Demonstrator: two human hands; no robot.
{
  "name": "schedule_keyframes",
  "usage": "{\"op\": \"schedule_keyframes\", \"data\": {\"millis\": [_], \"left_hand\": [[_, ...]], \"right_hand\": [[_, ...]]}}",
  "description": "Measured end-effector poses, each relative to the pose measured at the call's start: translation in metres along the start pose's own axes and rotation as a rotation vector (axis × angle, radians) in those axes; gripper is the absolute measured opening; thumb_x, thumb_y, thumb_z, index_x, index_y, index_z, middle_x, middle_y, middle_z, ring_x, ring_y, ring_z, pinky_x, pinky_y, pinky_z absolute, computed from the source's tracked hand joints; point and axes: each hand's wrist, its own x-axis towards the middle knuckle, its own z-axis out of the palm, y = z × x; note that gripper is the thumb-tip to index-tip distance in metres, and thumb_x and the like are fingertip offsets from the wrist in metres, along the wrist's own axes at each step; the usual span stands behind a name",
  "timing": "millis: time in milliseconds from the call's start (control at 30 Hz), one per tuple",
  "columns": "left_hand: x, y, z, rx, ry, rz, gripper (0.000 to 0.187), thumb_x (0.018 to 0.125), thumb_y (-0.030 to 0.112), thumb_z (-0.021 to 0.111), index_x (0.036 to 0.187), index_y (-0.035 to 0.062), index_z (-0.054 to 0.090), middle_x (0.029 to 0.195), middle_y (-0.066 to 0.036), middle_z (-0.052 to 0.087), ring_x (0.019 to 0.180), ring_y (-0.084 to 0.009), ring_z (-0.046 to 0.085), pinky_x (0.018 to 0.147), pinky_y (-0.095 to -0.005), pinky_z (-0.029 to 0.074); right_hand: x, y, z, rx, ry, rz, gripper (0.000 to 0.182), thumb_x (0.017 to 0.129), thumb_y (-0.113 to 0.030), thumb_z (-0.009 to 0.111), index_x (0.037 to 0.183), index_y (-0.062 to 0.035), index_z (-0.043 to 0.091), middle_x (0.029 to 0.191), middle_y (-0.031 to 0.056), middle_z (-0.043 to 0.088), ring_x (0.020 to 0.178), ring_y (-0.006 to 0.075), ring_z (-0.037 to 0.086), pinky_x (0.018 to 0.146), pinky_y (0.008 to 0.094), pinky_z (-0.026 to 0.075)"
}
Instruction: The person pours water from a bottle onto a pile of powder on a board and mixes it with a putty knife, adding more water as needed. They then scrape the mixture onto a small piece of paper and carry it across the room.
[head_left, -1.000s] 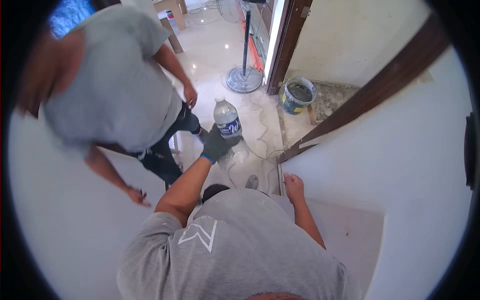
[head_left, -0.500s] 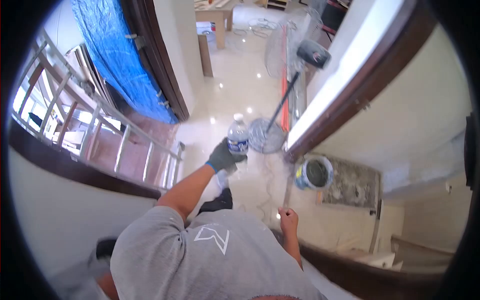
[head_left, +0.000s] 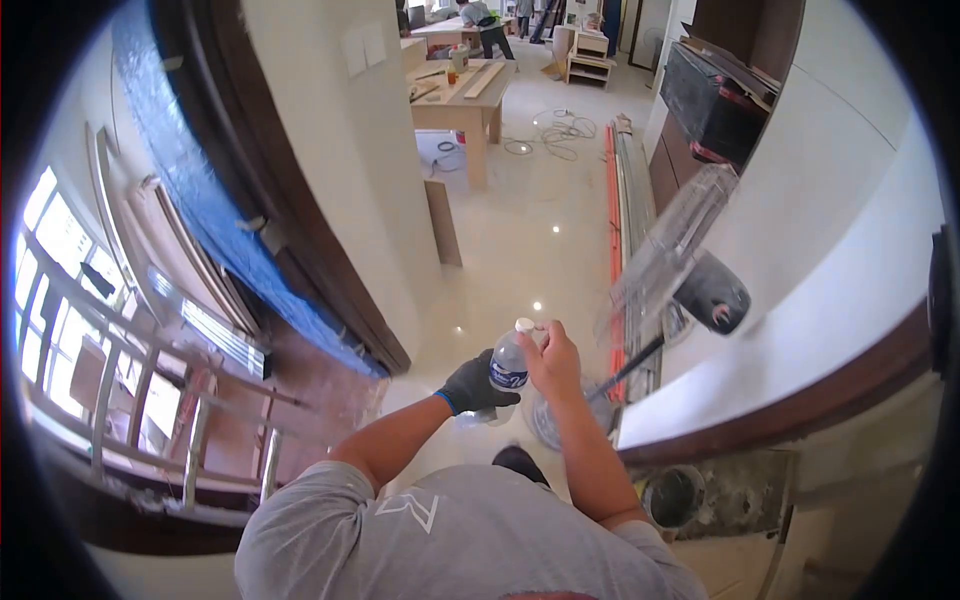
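My left hand (head_left: 478,386), in a dark grey glove with a blue cuff, is wrapped around a clear plastic water bottle (head_left: 509,372) with a blue label. The bottle stands nearly upright in front of my chest. My bare right hand (head_left: 555,362) is at the bottle's neck, its thumb and curled fingers closed at the white bottle cap (head_left: 525,325). Part of the cap shows from above; the fingertips' exact contact is partly hidden.
A pedestal fan (head_left: 710,292) stands ahead on the right, beside long orange and grey pipes (head_left: 614,190). A bucket (head_left: 672,497) sits at lower right. A metal ladder (head_left: 192,450) leans at left. Farther off are a wooden table (head_left: 455,118), loose cable (head_left: 565,130) and a person (head_left: 485,22).
My right hand has come up from the lower right to the bottle's cap. The bottle, in my left hand, now sits lower and slightly right in view. The camera has tilted up toward the room.
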Motion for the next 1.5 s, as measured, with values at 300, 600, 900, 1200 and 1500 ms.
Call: {"op": "schedule_keyframes", "data": {"millis": [300, 600, 900, 1200, 1500], "left_hand": [[0.202, -0.041, -0.149, 0.060, 0.140, -0.233, 0.090, 0.065, 0.046, 0.087, 0.133, 0.0022, 0.049, 0.124, -0.018, 0.064, 0.116, -0.0339, 0.063, 0.100, -0.0424, 0.050], [0.450, -0.138, -0.244, 0.174, 0.083, -0.072, 0.083, 0.067, 0.048, 0.083, 0.131, 0.0061, 0.050, 0.120, -0.019, 0.066, 0.113, -0.0344, 0.063, 0.099, -0.0433, 0.050], [0.737, -0.123, -0.286, 0.185, -0.287, 0.215, 0.083, 0.064, 0.048, 0.085, 0.130, 0.0097, 0.053, 0.118, -0.018, 0.067, 0.106, -0.0366, 0.066, 0.093, -0.0446, 0.052], [1.051, -0.095, -0.326, 0.173, -0.307, 0.231, 0.084, 0.063, 0.050, 0.085, 0.131, 0.0109, 0.054, 0.115, -0.018, 0.069, 0.107, -0.0378, 0.066, 0.094, -0.0449, 0.052], [1.365, -0.123, -0.398, 0.137, -0.238, 0.226, 0.087, 0.063, 0.049, 0.085, 0.134, 0.0112, 0.052, 0.119, -0.017, 0.067, 0.108, -0.0364, 0.066, 0.094, -0.0456, 0.052]], "right_hand": [[0.329, -0.038, 0.105, -0.276, -0.353, 0.021, 0.049, 0.083, -0.046, 0.073, 0.097, -0.0001, 0.065, 0.096, 0.0200, 0.071, 0.094, 0.0377, 0.068, 0.080, 0.0476, 0.053], [0.561, 0.028, 0.186, -0.448, -0.353, -0.095, 0.049, 0.086, -0.048, 0.068, 0.094, -0.0002, 0.067, 0.092, 0.0235, 0.070, 0.088, 0.0409, 0.068, 0.077, 0.0488, 0.054], [0.736, 0.140, 0.148, -0.322, -0.048, 0.119, 0.048, 0.086, -0.048, 0.069, 0.082, -0.0005, 0.063, 0.076, 0.0225, 0.066, 0.073, 0.0413, 0.066, 0.065, 0.0490, 0.050], [1.028, 0.244, 0.119, -0.447, 0.039, -0.111, 0.046, 0.089, -0.045, 0.067, 0.072, -0.0031, 0.059, 0.069, 0.0175, 0.061, 0.068, 0.0395, 0.061, 0.060, 0.0492, 0.046], [1.358, 0.310, 0.140, -0.419, -0.075, -0.304, 0.037, 0.092, -0.036, 0.065, 0.073, -0.0039, 0.060, 0.072, 0.0165, 0.063, 0.069, 0.0387, 0.061, 0.063, 0.0494, 0.048]]}}
